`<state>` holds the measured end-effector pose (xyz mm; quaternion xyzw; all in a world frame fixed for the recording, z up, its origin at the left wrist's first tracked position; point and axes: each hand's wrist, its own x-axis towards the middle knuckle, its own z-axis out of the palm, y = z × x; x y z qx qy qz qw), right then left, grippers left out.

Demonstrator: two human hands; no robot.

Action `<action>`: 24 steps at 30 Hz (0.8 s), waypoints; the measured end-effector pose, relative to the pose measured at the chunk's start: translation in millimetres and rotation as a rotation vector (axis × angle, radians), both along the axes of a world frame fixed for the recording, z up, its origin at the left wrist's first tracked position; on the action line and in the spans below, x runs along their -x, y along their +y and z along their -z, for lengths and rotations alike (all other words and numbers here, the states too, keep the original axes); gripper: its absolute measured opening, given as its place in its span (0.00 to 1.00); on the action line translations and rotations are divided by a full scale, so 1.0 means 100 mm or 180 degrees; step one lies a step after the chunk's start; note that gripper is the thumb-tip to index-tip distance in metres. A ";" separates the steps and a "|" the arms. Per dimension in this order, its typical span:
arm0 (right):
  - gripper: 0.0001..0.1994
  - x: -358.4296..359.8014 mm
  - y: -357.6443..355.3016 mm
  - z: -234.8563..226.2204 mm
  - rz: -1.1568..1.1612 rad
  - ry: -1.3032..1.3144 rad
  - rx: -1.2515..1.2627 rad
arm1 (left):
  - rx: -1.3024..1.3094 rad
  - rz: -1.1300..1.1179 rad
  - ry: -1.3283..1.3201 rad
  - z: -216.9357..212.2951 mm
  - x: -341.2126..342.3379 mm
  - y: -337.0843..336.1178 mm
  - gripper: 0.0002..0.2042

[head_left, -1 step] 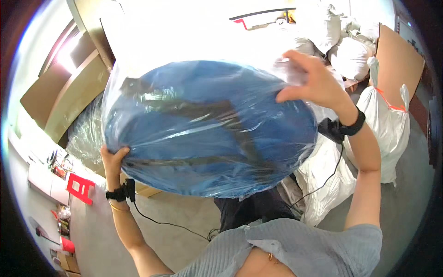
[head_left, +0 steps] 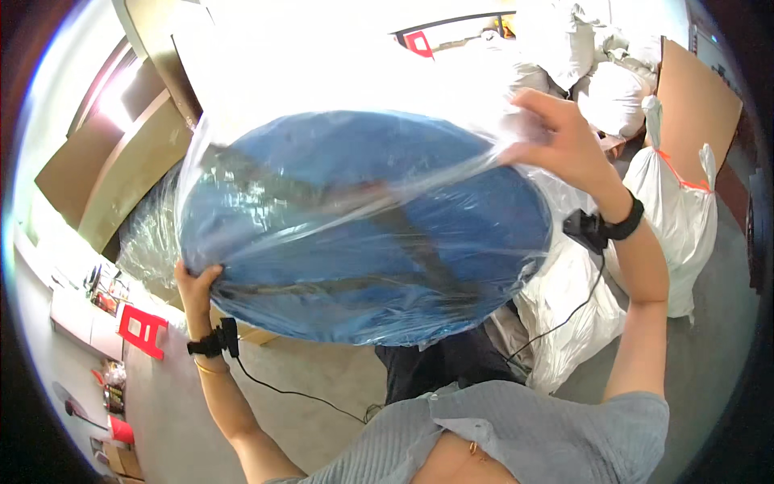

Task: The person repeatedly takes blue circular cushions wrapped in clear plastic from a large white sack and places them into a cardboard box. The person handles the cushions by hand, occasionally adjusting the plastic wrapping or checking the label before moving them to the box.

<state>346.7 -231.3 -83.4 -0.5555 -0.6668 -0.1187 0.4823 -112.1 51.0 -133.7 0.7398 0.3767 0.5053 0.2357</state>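
Note:
A large blue oval item (head_left: 363, 266) with dark bands across it lies inside a clear plastic bag (head_left: 278, 211), held up in front of my body. Its exact kind does not show through the film. My left hand (head_left: 197, 289) grips the lower left edge, thumb on top, the other fingers mostly hidden beneath. At the upper right, my right hand (head_left: 556, 143) pinches the bag's film between thumb and fingers, slightly above the blue edge. A taut fold of plastic runs from those fingers down toward the left.
White sacks (head_left: 613, 101) are piled at the back right, and a tied white sack (head_left: 665, 202) stands nearer. A brown board (head_left: 697, 121) leans behind them. To the left are a red stool (head_left: 143, 329) and another clear-wrapped bundle (head_left: 149, 234). A thin cable (head_left: 298, 394) hangs from my left wrist.
My right hand has shifted slightly right and its fingers have closed on the film, drawing it into a taut diagonal fold. The left hand keeps almost the same place.

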 end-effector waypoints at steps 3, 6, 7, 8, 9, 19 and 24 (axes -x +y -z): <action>0.10 -0.08 -0.40 0.32 0.0416 -0.0408 -0.0626 | -0.0127 -0.0139 -0.0378 0.24 0.27 0.09 0.19; 0.09 0.35 -0.75 0.68 0.0036 -0.1913 -0.0046 | 0.0146 0.0016 -0.0670 0.37 0.54 0.18 0.18; 0.11 0.51 -0.81 0.81 -0.0538 -0.2071 0.0483 | 0.0155 0.0090 -0.0744 0.47 0.68 0.31 0.16; 0.14 0.63 -0.76 1.03 -0.1620 -0.1468 0.1067 | 0.0153 0.0168 -0.1106 0.51 0.47 0.31 0.13; 0.15 0.65 -0.73 1.24 -0.1707 -0.1436 0.1454 | 0.0129 0.0014 -0.1032 0.53 0.42 0.31 0.11; 0.30 0.33 -0.21 0.78 -0.0093 -0.0342 0.0340 | 0.0341 -0.0271 -0.1550 0.76 0.72 0.24 0.17; 0.33 0.22 0.20 0.70 -0.0218 -0.0038 -0.0324 | -0.0007 -0.0019 -0.1368 0.85 0.87 0.41 0.17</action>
